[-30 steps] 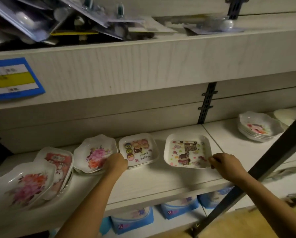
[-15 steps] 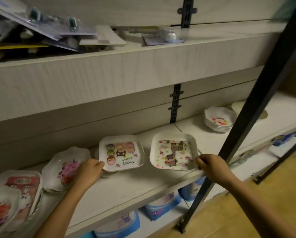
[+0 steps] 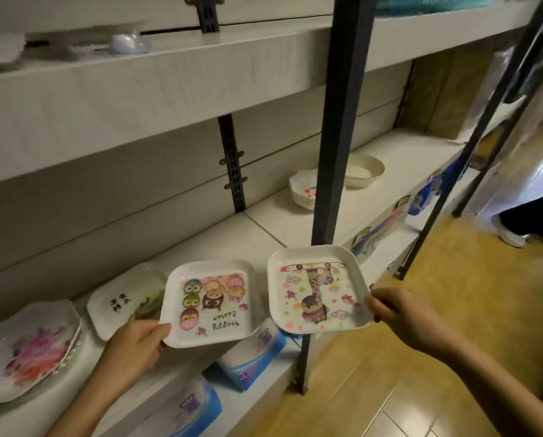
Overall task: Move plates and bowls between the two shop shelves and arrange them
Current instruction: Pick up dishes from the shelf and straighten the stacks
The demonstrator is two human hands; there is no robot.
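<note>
My left hand (image 3: 134, 348) grips the near left corner of a square white plate printed with owls (image 3: 212, 302), held in the air in front of the shelf. My right hand (image 3: 399, 313) holds the right edge of a square plate with a giraffe print (image 3: 316, 290), also lifted off the shelf. On the white shelf (image 3: 264, 228) stay a square plate with black characters (image 3: 122, 302), a scalloped flower plate (image 3: 30, 348) at the far left, a stack of small scalloped bowls (image 3: 301, 190) and a round cream bowl (image 3: 363, 168) further right.
A dark metal upright (image 3: 336, 127) stands in front of the shelf, just behind the giraffe plate, with another slanted post (image 3: 472, 146) to the right. Blue-and-white packs (image 3: 251, 357) fill the lower shelf. Wooden floor lies on the right, where a person's shoe (image 3: 511, 236) shows.
Both plates have been lifted off the shelf and drawn toward me. Lifting the owl plate uncovered the plate with black characters. The view has swung to the right.
</note>
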